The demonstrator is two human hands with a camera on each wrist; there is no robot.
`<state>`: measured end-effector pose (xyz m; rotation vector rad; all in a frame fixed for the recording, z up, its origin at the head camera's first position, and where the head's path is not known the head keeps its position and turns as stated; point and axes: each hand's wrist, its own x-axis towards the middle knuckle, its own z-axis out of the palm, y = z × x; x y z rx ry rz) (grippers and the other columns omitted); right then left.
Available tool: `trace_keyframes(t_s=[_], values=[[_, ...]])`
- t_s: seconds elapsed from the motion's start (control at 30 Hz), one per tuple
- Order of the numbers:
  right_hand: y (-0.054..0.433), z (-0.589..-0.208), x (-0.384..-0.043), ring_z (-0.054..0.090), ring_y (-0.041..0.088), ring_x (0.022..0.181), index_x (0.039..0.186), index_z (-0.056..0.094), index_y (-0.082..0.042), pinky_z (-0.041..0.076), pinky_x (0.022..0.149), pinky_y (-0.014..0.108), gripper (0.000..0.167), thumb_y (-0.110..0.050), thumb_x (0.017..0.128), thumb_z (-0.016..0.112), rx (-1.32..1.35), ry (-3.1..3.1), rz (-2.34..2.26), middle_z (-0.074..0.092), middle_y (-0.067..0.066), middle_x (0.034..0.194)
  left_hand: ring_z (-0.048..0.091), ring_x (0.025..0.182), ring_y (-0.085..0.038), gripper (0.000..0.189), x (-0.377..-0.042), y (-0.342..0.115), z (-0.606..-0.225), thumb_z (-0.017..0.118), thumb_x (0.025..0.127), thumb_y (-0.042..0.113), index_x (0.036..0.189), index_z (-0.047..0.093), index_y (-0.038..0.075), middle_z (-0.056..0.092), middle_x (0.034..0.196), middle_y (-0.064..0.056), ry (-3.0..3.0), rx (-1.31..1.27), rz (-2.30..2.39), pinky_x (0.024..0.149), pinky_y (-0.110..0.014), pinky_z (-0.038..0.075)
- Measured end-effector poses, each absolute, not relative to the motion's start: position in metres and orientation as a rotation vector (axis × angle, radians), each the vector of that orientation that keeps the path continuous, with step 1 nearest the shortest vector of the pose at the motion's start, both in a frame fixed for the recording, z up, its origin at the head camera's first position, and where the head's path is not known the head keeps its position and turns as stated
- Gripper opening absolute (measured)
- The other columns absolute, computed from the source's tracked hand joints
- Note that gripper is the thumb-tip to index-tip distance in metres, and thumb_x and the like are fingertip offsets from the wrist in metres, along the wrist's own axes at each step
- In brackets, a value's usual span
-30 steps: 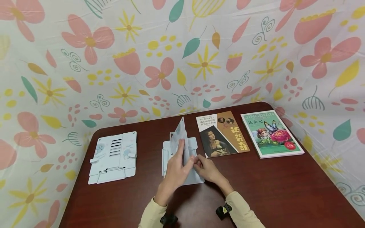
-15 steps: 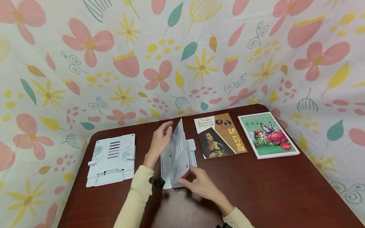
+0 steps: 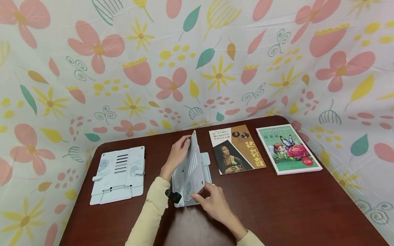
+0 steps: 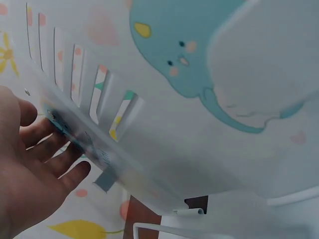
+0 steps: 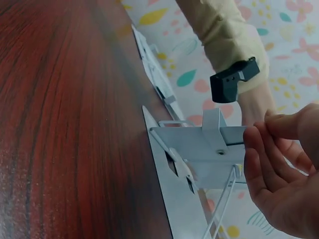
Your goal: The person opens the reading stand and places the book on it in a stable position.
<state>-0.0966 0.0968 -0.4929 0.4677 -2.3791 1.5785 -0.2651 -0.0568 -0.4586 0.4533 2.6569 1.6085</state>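
A white metal book stand (image 3: 195,174) with a slotted panel stands in the middle of the table, its panel tilted steeply up from the base (image 3: 205,169). My right hand (image 3: 215,204) pinches the panel's near lower corner between thumb and fingers. At the panel's far upper edge is my left hand (image 3: 178,154). Its loosely extended fingers touch the panel's left face, as the left wrist view shows. A blue animal print (image 4: 169,50) decorates the panel. Seen from the right wrist, a wire leg (image 5: 225,199) and a page clip (image 5: 213,124) show on the stand.
A second white book stand (image 3: 106,191) lies flat at the left of the table (image 3: 277,212). To the right lie a brown and white art book (image 3: 234,160) and a green insect book (image 3: 287,147). A flower-patterned cloth (image 3: 172,112) hangs behind the table.
My left hand has moved from the panel's near side to its far upper edge. My right hand has shifted to the near lower corner, and the panel has turned slightly.
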Motion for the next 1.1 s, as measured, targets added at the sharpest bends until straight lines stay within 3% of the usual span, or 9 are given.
trace_keyframes(t_s=[0.23, 0.47, 0.73, 1.1], values=[[0.091, -0.494, -0.094, 0.061, -0.004, 0.059, 0.079, 0.067, -0.017, 0.051, 0.055, 0.016, 0.017, -0.014, 0.084, 0.082, 0.447, -2.358, 1.463, 0.069, -0.006, 0.065, 0.054, 0.136, -0.025, 0.037, -0.265, -0.066, -0.459, 0.040, 0.110, 0.031, 0.141, 0.059, 0.021, 0.059, 0.145, -0.005, 2.702, 0.352, 1.622, 0.110, -0.049, 0.046], [0.091, -0.491, -0.097, 0.065, 0.005, 0.056, 0.076, 0.066, -0.015, 0.049, 0.052, 0.017, 0.018, -0.011, 0.084, 0.082, 0.420, -2.320, 1.520, 0.070, -0.003, 0.063, 0.059, 0.127, -0.026, 0.037, -0.266, -0.075, -0.458, 0.043, 0.109, 0.030, 0.141, 0.058, 0.021, 0.063, 0.138, -0.007, 2.720, 0.355, 1.606, 0.100, -0.048, 0.051], [0.089, -0.493, -0.098, 0.062, -0.001, 0.056, 0.074, 0.065, -0.014, 0.052, 0.053, 0.018, 0.020, -0.009, 0.081, 0.083, 0.401, -2.305, 1.496, 0.068, -0.002, 0.063, 0.064, 0.120, -0.027, 0.034, -0.263, -0.084, -0.461, 0.047, 0.108, 0.029, 0.138, 0.062, 0.027, 0.067, 0.135, -0.003, 2.810, 0.289, 1.579, 0.096, -0.049, 0.052], [0.088, -0.497, -0.104, 0.057, -0.006, 0.058, 0.075, 0.064, -0.013, 0.050, 0.053, 0.013, 0.020, -0.004, 0.082, 0.081, 0.412, -2.254, 1.454, 0.066, -0.006, 0.063, 0.067, 0.114, -0.022, 0.032, -0.261, -0.103, -0.464, 0.051, 0.106, 0.025, 0.135, 0.064, 0.026, 0.068, 0.132, 0.000, 2.871, 0.223, 1.618, 0.096, -0.045, 0.053]])
